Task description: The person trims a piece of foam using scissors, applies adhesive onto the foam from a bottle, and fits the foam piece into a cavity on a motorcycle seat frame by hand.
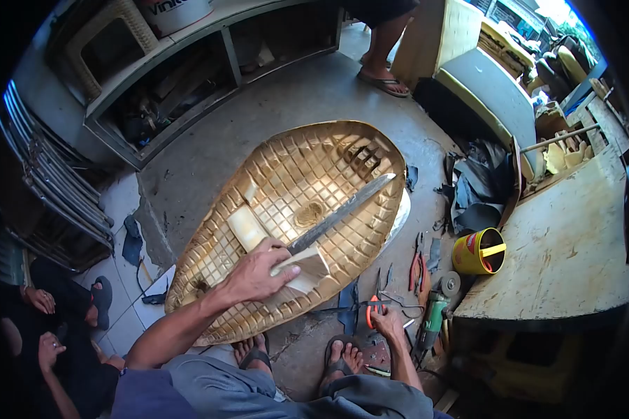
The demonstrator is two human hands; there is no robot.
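Note:
A large woven rattan-like shell (286, 188), gold-brown with a grid of strips, lies hollow side up before me. My left hand (258, 271) reaches into it, thumb and fingers closed around a cream foam-like piece (311, 267). Beside those fingers a long grey blade (342, 213) slants to the shell's far rim; its handle end is hidden. Another pale block (246, 227) rests against the grid left of the blade. Low on the right, my right hand (390, 323) grips orange-handled scissors (372, 311) near the floor, by dark scraps (348, 307).
Pliers (417, 264), a green angle grinder (437, 311) and a yellow can (479, 251) stand or lie at right, beside a worn board (552, 244). Black material (479, 185) is heaped behind. Another person's foot (384, 80) is at the back; someone's hands (45, 349) show at left.

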